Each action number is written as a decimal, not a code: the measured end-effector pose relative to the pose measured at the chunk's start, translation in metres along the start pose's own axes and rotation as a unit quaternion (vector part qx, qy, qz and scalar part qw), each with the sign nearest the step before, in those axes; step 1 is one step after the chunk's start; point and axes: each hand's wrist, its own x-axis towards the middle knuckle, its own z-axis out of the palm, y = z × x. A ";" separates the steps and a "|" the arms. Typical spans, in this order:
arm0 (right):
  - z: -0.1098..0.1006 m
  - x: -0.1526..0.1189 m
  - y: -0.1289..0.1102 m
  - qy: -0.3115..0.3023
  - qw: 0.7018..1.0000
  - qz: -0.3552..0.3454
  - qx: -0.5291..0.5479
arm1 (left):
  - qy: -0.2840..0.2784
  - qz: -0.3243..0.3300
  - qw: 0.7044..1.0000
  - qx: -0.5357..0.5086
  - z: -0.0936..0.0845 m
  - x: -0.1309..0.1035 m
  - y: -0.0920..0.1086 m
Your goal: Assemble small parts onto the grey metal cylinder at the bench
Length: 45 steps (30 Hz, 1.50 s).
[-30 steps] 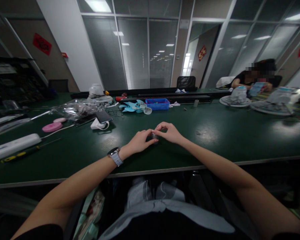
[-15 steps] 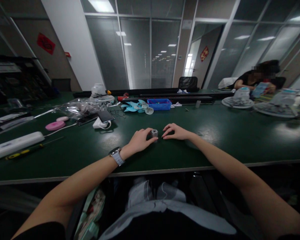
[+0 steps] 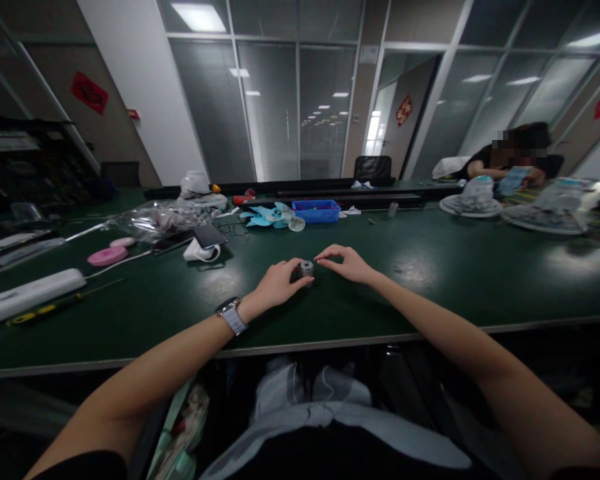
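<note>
A small grey metal motor [image 3: 307, 269] stands upright on the green table, a dark spot in the middle of its round top. My left hand [image 3: 276, 285] grips it from the left, thumb on the near side and fingers behind; a watch is on that wrist. Just right of the motor's top, my right hand [image 3: 347, 263] hovers with thumb and fingertips drawn together in a pinch. Anything between those fingertips is too small to make out.
Beyond my hands lie a blue tray [image 3: 316, 212], light-blue fan blades [image 3: 266, 215] and a small grey cylinder [image 3: 393, 209]. Leftward are a white charger [image 3: 201, 251], a power strip [image 3: 33, 297] and a yellow-handled screwdriver [image 3: 33, 316]. A person [image 3: 505, 160] works at the far right.
My right hand has moved left, closer to the motor's top, and its fingertips have come together. My left hand keeps its hold on the motor. The view has shifted slightly.
</note>
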 end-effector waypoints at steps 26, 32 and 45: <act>0.018 0.007 -0.021 0.013 0.999 0.035 0.040 | -0.025 0.033 0.998 -0.057 0.000 0.001 0.003; 0.021 0.008 -0.022 0.039 0.997 0.049 0.037 | -0.021 0.037 0.997 -0.058 -0.001 0.001 0.002; 0.021 0.003 -0.026 0.034 0.996 0.053 0.056 | -0.019 0.047 0.997 -0.060 -0.002 0.000 0.005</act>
